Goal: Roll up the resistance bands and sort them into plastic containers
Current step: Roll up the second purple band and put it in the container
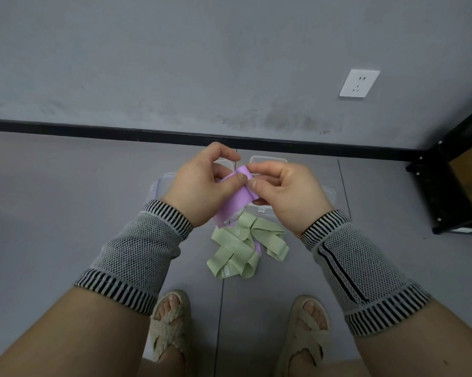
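Sandalled feet (169,322) below; our left hand (202,183) and right hand (283,191) pinch purple resistance band (236,202) above clear plastic containers (267,160), rolling barely begun. Next: wind tight. Green bands (240,248) await on floor.

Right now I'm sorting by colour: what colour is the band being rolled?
Light purple band, pinched by both hands; head view.

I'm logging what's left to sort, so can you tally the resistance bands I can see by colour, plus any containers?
Purple band, held in both hands: 1
Purple band on the floor, only a tip showing under the green ones: 1
Green bands in a tangled heap: more than 1, exact number not clear
Clear plastic containers, mostly hidden behind the hands: at least 2
Total: at least 6
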`<state>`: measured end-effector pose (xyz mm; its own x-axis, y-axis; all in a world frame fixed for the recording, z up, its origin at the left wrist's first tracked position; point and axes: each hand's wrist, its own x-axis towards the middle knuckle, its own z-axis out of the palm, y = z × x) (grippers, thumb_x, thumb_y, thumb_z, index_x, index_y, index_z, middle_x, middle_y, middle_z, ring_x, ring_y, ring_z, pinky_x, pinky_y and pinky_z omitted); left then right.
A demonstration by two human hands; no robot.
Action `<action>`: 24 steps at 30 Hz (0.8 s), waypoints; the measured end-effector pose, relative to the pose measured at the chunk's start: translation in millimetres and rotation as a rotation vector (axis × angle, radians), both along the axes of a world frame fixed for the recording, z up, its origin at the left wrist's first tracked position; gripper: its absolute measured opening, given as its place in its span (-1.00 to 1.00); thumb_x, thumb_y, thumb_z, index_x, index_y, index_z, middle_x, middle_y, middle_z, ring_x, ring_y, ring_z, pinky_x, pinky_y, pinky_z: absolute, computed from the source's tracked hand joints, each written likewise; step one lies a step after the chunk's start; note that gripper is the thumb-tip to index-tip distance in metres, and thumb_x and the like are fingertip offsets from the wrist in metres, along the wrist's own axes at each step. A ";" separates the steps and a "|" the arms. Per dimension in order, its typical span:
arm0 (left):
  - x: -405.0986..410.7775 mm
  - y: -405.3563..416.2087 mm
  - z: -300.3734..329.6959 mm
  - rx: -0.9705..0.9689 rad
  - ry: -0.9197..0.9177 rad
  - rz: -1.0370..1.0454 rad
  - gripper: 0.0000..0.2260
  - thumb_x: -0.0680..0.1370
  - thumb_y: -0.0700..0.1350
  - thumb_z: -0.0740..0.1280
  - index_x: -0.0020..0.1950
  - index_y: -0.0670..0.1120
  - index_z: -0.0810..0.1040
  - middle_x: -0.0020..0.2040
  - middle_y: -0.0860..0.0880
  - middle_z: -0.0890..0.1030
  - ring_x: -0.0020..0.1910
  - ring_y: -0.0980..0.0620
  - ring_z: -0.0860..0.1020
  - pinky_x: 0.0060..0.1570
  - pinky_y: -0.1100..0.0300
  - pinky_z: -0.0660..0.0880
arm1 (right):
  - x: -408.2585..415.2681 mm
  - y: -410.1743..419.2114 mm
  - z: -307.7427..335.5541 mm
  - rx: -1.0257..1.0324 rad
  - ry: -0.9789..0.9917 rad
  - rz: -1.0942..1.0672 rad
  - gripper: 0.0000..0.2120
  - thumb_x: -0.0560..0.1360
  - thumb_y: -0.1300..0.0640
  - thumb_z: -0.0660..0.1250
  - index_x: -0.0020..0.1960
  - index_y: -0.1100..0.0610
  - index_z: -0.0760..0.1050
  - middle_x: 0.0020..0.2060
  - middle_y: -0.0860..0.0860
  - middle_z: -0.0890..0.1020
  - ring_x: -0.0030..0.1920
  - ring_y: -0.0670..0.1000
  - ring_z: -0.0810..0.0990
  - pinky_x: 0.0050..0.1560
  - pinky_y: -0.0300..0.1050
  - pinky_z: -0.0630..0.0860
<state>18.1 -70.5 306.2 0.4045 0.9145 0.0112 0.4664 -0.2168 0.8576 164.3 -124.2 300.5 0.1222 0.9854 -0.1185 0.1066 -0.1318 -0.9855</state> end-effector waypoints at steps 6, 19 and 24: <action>-3.0 4.0 -0.6 0.004 0.135 -0.046 -0.83 0.50 -0.15 0.35 0.02 0.05 0.43 -0.34 0.08 0.58 -0.36 0.13 0.50 -0.34 0.27 0.40 | 4.0 -0.4 -1.0 -0.032 -0.004 -0.059 -0.78 0.53 0.31 0.29 0.13 0.16 0.57 -0.16 0.01 0.67 -0.19 -0.09 0.65 -0.16 -0.24 0.59; -6.4 1.6 7.3 -0.004 -0.032 -0.076 -0.76 0.52 -0.26 0.31 -0.09 0.12 0.45 -0.29 0.00 0.58 -0.33 0.11 0.51 -0.33 0.36 0.42 | 3.1 3.2 -3.6 0.040 -0.016 -0.191 -0.81 0.46 0.29 0.39 -0.05 0.01 0.57 -0.20 0.07 0.67 -0.20 -0.05 0.63 -0.06 -0.13 0.59; -4.8 0.8 7.3 -0.001 -0.055 -0.108 -0.72 0.52 -0.24 0.30 -0.03 0.19 0.49 -0.29 0.03 0.55 -0.31 0.07 0.50 -0.26 0.18 0.47 | -0.4 4.4 -5.6 0.065 -0.023 -0.198 -0.75 0.41 0.31 0.44 -0.12 0.01 0.48 -0.25 0.00 0.63 -0.25 -0.05 0.61 -0.10 -0.10 0.58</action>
<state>13.3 -69.7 313.4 0.4994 0.8656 0.0353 0.3924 -0.2623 0.8816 163.9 -119.8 294.9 0.3164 0.9473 -0.0505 0.1077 -0.0887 -0.9902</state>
